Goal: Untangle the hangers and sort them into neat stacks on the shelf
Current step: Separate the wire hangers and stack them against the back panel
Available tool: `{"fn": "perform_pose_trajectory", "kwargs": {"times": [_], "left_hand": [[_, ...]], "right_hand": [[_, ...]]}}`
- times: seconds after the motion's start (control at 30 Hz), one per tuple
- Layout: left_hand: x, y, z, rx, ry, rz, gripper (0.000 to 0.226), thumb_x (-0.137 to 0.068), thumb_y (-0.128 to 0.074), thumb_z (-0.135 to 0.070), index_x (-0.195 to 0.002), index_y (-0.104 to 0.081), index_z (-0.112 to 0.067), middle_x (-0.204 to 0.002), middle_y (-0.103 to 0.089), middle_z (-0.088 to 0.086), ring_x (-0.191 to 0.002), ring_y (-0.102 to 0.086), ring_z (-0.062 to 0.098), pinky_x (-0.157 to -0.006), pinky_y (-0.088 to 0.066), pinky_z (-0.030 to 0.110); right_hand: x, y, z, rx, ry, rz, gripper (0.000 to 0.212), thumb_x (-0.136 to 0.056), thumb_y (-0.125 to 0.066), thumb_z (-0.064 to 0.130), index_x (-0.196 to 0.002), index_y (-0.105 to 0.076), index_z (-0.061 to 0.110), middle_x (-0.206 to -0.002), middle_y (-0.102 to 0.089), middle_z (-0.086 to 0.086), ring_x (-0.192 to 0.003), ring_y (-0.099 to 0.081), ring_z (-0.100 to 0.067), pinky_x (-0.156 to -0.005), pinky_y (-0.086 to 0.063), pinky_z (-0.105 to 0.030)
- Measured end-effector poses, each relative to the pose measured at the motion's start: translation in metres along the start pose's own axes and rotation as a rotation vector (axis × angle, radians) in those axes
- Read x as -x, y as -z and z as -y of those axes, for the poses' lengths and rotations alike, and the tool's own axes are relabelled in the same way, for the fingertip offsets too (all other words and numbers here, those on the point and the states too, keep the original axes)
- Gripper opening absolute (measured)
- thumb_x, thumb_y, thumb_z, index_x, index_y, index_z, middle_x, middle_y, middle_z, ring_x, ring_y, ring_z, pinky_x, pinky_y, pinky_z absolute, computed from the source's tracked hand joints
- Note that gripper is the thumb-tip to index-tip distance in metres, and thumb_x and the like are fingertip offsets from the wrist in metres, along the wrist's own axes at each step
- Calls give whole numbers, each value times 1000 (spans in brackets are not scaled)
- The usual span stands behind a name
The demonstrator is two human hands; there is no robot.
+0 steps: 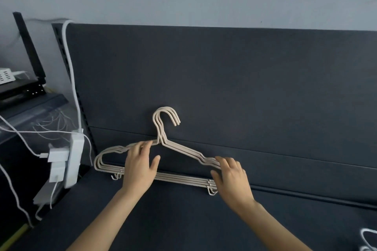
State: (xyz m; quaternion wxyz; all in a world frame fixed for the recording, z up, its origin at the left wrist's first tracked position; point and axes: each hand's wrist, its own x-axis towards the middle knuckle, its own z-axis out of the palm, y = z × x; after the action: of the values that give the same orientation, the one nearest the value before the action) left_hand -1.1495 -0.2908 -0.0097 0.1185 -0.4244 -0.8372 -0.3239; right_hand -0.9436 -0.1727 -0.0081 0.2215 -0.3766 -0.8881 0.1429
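A stack of three beige hangers [179,150] leans against the dark back panel, standing on the dark shelf [183,216], hooks pointing up and nearly aligned. My left hand [140,167] lies flat over the left half of the stack, fingers straight, fingertips at the left shoulder wires. My right hand [231,175] rests on the right shoulder end, fingers relaxed over the wires, thumb near the bottom bars. More white hangers [369,240] peek in at the bottom right corner.
A white power strip [73,159] with plugged adapters and loose white cables hangs at the shelf's left edge. A black router with antenna [28,79] sits further left. The dark back panel [244,87] rises behind the hangers.
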Motion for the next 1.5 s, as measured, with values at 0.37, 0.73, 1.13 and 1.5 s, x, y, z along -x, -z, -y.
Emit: {"fn": "perform_pose_trajectory", "kwargs": {"times": [0.37, 0.73, 1.13, 1.5], "left_hand": [[77, -34, -138, 200, -156, 268, 36, -90, -53, -25, -123, -53, -11, -123, -53, 3, -120, -43, 19, -102, -34, 29], [198, -84, -354, 220, -169, 449, 21, -91, -48, -28, -101, -62, -15, -95, -63, -1, -98, -54, 16, -82, -43, 28], [288, -117, -453, -17, 152, 800, 57, -87, -43, -55, -52, -26, -13, -52, -36, -1, -48, -36, 17, -52, -30, 29], [270, -151, -490, 44, 328, 871, 72, -71, -75, -28, -124, -34, -1, -125, -50, 10, -107, -58, 25, -81, -48, 31]], "right_hand": [[69, 97, -113, 151, -21, 21, 45, -95, -40, 32, -137, -35, 16, -134, -45, -1, -121, -41, -22, -99, -34, -31], [202, 230, -320, 123, -138, 82, 40, -91, -49, 26, -128, -47, 11, -118, -55, -11, -115, -48, -31, -94, -40, -36], [257, 247, -393, 22, -55, 222, 40, -94, -44, 28, -131, -44, 14, -123, -51, -4, -112, -48, -22, -90, -40, -28], [291, 217, -407, 81, -31, 16, 18, -81, -67, 18, -95, -69, 8, -100, -61, -8, -96, -56, -33, -70, -54, -33]]}}
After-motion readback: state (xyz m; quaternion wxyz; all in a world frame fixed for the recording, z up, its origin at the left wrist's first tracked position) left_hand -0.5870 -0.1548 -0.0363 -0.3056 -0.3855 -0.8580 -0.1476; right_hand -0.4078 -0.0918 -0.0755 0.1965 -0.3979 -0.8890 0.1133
